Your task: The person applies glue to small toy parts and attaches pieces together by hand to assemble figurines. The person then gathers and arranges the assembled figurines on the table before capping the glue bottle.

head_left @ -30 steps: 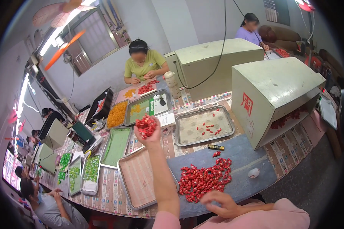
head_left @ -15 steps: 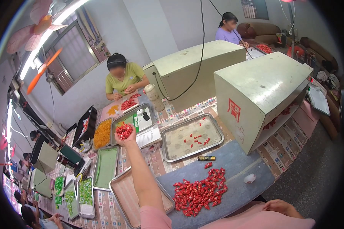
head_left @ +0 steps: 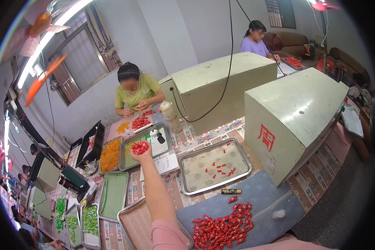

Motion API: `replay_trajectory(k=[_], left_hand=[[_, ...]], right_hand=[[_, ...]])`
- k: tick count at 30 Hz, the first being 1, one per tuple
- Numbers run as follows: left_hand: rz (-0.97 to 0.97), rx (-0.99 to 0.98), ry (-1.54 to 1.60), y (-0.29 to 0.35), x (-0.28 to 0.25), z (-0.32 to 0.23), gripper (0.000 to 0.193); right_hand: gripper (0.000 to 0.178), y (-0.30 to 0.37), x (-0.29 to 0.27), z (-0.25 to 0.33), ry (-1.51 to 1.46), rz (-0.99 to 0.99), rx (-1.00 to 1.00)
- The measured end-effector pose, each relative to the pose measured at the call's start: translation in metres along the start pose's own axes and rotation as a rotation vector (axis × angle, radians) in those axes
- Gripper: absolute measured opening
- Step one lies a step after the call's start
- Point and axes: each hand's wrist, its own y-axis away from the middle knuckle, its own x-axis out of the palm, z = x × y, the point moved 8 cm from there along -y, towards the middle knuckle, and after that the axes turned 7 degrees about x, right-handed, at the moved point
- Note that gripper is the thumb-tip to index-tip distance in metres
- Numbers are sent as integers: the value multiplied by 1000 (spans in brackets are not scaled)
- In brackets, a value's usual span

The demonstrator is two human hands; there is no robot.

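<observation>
- The person's left hand [head_left: 143, 157] is palm up and cupped, its fingers curled round a handful of red pieces [head_left: 140, 147] — loose little things that a flat palm would likely spill.
- That arm reaches out over the worktop [head_left: 318, 179], and the hand appears above a green-based metal tray [head_left: 125, 156]; whether it touches the tray is hard to tell from this angle.
- The right hand does not show, so how far open it is, or what it holds, cannot be told.
- A red heap [head_left: 225, 227] of similar pieces lies on a blue-grey mat [head_left: 264, 191] close to the person, handy for scooping.
- More lie spread in a beige-based tray [head_left: 196, 166], whose raised rim presumably stops them rolling off.
- Orange pieces [head_left: 111, 155] sit left of the green-based tray — perhaps to keep colours apart.
- Across the worktop, a co-worker in a yellow-green top [head_left: 143, 88] works beside another red pile [head_left: 140, 122].
</observation>
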Motion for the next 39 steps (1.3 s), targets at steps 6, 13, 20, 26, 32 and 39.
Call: replay_trajectory(k=[6,13,20,26,32,39], left_hand=[[-22,-151,-87,-18,1,130,38],[-92,43,-107,-60,-26,39,36],[-172,65,-148,-15,1,80,42],[10,-13,-159,-19,8,92,40],[227,-216,4,-31,-4,80,42],[148,92,-168,-63,-7,26,25]], right_hand=[[39,-224,243,52,-250,545,-717],[37,-290,251,-62,-499,454,256],[34,-316,243,-38,-584,429,257],[33,-310,243,-40,-685,416,259],[28,-275,250,-52,-738,375,388],[29,-255,273,-58,-584,409,297]])
